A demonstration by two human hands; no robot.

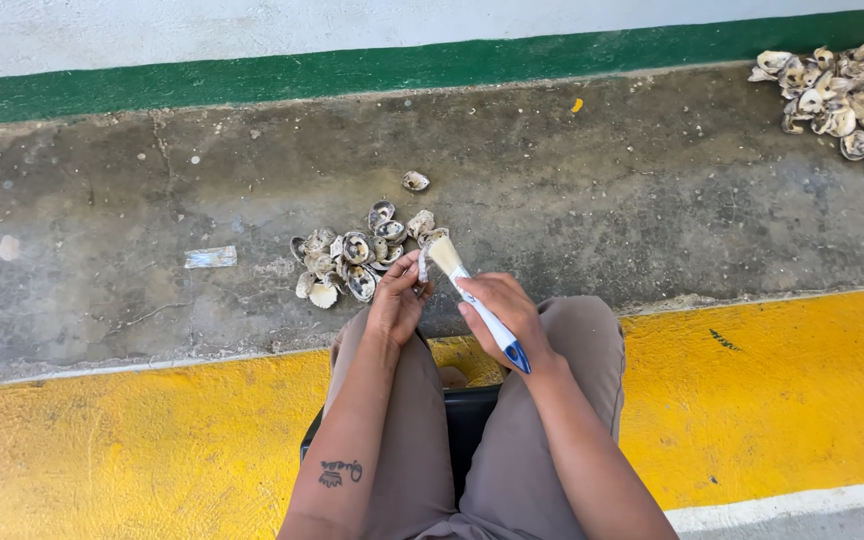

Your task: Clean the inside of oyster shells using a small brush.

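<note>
My left hand [397,300] pinches a small shell [422,267] above my knees. My right hand [502,315] grips a paintbrush [477,305] with a white and blue handle; its pale bristles touch the shell. Just beyond my hands, a small heap of oyster shells [352,255] lies on the grey concrete floor. One single shell [414,181] sits a little farther out.
A bigger pile of shells [852,95] lies at the far right. A yellow painted strip [772,390] runs under my legs, and a green band [352,72] edges the white wall. A scrap of clear wrapper [210,257] lies left of the heap. I sit on a black seat [467,420].
</note>
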